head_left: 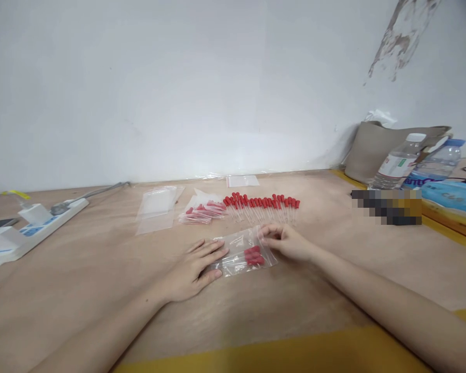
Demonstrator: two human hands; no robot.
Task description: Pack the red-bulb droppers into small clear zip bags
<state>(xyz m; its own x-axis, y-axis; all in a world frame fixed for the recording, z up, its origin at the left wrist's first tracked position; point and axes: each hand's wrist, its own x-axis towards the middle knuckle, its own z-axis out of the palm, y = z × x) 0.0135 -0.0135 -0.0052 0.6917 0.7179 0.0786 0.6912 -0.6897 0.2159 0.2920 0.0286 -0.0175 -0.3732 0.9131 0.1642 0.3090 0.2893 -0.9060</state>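
Fingers (272, 228) of the right hand (293, 243) grasp the far right corner of a clear bag (238, 241) on the brown tabletop (225, 316); the left hand (186, 274) lies spread over the bag's left end. Red-bulbed droppers (254, 256) show through; loose droppers (260, 202) lie beyond, before a pale wall (202, 93).

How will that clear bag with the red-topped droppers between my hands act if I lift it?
The bag will probably flop, since its plastic looks thin and wrinkled. The red tops bunch toward its right end, so that end may sag. The slim, clear stems look smooth, so they might slide about inside.
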